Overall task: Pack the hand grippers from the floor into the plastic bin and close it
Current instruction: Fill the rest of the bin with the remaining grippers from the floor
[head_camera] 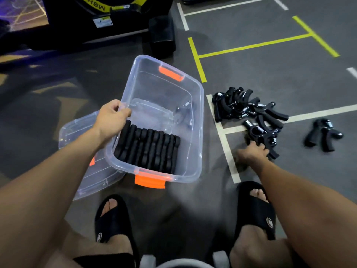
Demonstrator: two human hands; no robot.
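The left hand [112, 115] grips the near-left rim of the plastic bin [195, 132], fingers curled over the edge, and the bin sits tilted, its left side raised off the grey floor [270, 70]. The right hand [253, 151] reaches down to the pile of hand grippers [249, 111] on the floor to the right of the bin; its fingers touch the nearest gripper of the pile, but whether they have closed around it cannot be told, since the fingertips are hidden among the black handles.

The bin is clear plastic with orange latches [150, 180] at its near and far ends. Inside it, a row of packed grippers [148, 149] lies side by side along the near end, their black foam handles ribbed and parallel. One loose gripper [183, 113] lies farther back in the bin, blurred through the clear wall. The grippers in the pile are black, with curved handles and small metal springs, tangled so that their count cannot be made out. A single gripper [322, 135] lies apart, to the right of the pile.

The clear lid [87, 171] lies on the floor beneath the bin's left side, partly covered by the bin and the left forearm. Two feet in black slides [257, 211] stand at the near edge.
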